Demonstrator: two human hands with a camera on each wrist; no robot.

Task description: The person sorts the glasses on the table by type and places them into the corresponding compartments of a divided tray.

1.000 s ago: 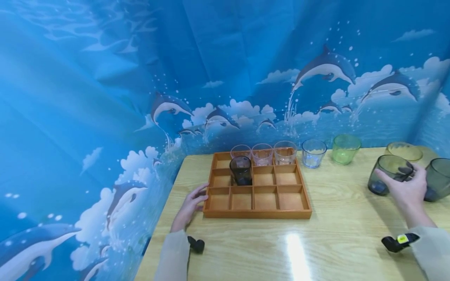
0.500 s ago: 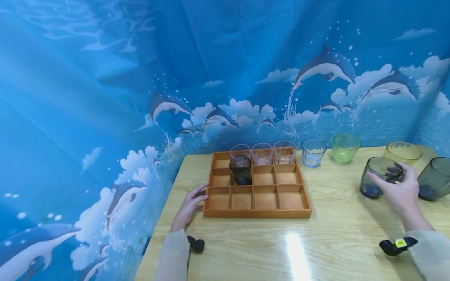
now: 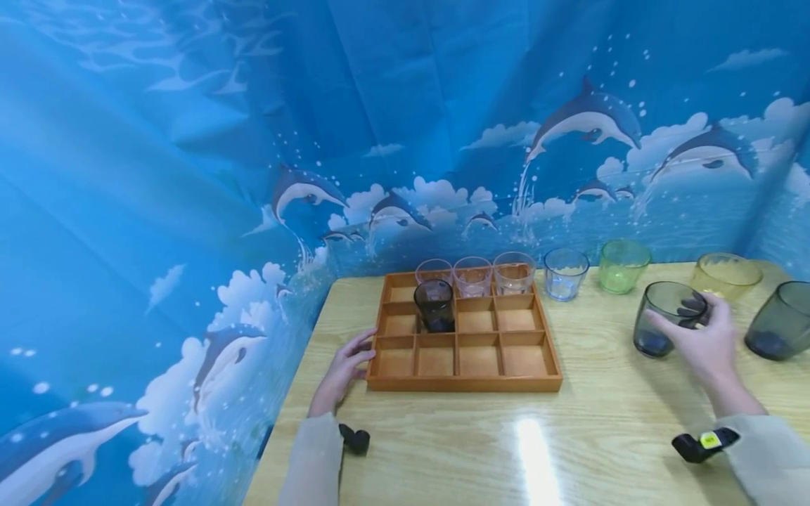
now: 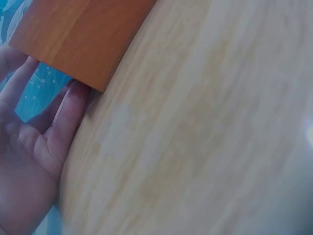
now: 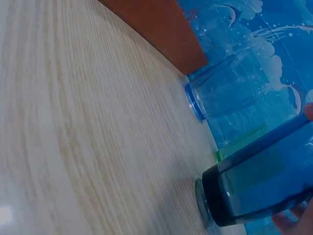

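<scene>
My right hand [image 3: 711, 355] holds a smoky grey glass tumbler [image 3: 654, 330] between thumb and fingers at the right of the table. In the right wrist view, the tumbler's thick dark base [image 5: 217, 196] is close over the table. My left hand [image 3: 342, 372] touches the left side of a wooden compartment tray [image 3: 465, 384] with loosely extended fingers. In the left wrist view those fingers [image 4: 71, 110] reach the tray's corner. A dark tumbler [image 3: 435, 309] stands in the middle row of the tray, second compartment from the left.
Three clear or pinkish glasses, one a pink glass [image 3: 472, 277], line the tray's back row. Behind and right stand a blue glass [image 3: 565, 275], a green glass [image 3: 623, 267] and a yellow glass [image 3: 728, 275]. Another grey tumbler [image 3: 781, 323] is at far right. A dolphin-printed curtain [image 3: 443, 140] borders the table.
My right hand has moved left with the grey tumbler, away from the other grey tumbler and out from in front of the yellow glass. The left hand stays at the tray.
</scene>
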